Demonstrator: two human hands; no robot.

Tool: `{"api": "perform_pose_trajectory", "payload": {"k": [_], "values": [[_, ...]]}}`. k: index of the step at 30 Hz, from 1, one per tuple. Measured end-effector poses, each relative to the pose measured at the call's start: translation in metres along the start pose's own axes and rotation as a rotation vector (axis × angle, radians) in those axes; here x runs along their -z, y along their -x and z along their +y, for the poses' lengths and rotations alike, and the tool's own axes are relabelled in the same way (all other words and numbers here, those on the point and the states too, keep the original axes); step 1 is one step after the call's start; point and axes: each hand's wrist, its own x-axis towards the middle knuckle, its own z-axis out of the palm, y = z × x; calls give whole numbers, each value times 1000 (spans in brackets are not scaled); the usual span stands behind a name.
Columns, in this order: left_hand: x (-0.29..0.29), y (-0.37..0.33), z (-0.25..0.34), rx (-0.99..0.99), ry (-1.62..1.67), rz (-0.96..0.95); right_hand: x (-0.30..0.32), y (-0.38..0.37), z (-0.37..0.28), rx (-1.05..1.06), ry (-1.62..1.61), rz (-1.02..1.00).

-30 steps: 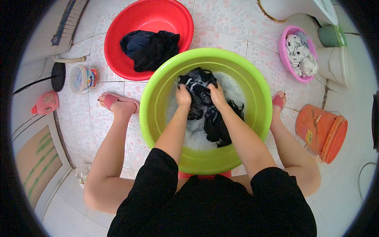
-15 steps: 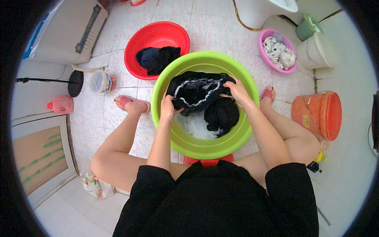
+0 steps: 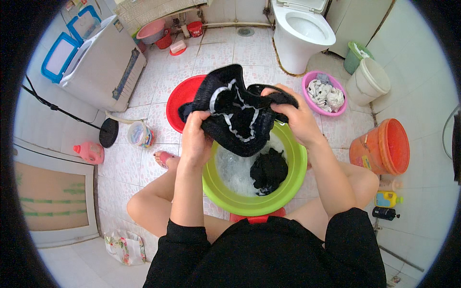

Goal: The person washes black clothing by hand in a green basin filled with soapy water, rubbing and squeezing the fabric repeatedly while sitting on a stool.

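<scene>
Compared with half a second ago: black garment (image 3: 242, 113) raised out of the green tub (image 3: 302, 177); then it was spread inside the tub, now it hangs above the tub's far edge, upper middle of the frame. Both my hands have come up with it. A second black piece (image 3: 270, 173) stays down in the sudsy water (image 3: 230, 168), right of the tub's middle. View tipped further outward: toilet (image 3: 300, 38) at upper right and washing machine (image 3: 103, 62) at upper left now show far more fully.

Labels: small plastic container (image 3: 140, 134), left of centre, carries a multicoloured printed wrap; orange bucket (image 3: 377, 149) at right has a small yellow sticker and faint marks; yellow bottle (image 3: 388, 198), lower right, wears a bluish label. Print too small to make out.

Grip: left hand (image 3: 196, 137) closed on the garment's left edge, thumb on top, fingers mostly hidden. Right hand (image 3: 297, 117) pinches the opposite edge, a loop of black fabric bunched at the fingers. Garment stretched between the two, touching both, wavy white trim around its opening facing me. Red basin (image 3: 180, 103) partly hidden behind it; dark cloth at that side, cannot tell whether it belongs to the garment.
</scene>
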Motion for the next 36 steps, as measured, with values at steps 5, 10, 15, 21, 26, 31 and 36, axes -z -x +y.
{"api": "perform_pose_trajectory", "payload": {"k": [5, 10, 15, 21, 26, 31, 36], "values": [[-20, 21, 30, -92, 92, -145, -4, 0, -33, 175, -60, -22], [-10, 10, 15, -143, -122, -4, -7, -5, 6, 28, 8, -55], [56, -38, -51, -74, -534, 62, -32, 4, 127, 21, 197, -42], [133, -55, -133, -166, -978, 150, -88, 59, 247, -266, 432, -255], [173, -43, -184, -76, -1377, 224, -47, 86, 264, -22, 982, -328], [126, -27, -198, -285, -1725, 320, 31, 89, 264, -845, 1263, -241], [116, -17, -230, 60, -1354, -85, 45, 116, 298, -830, 871, -45]]}}
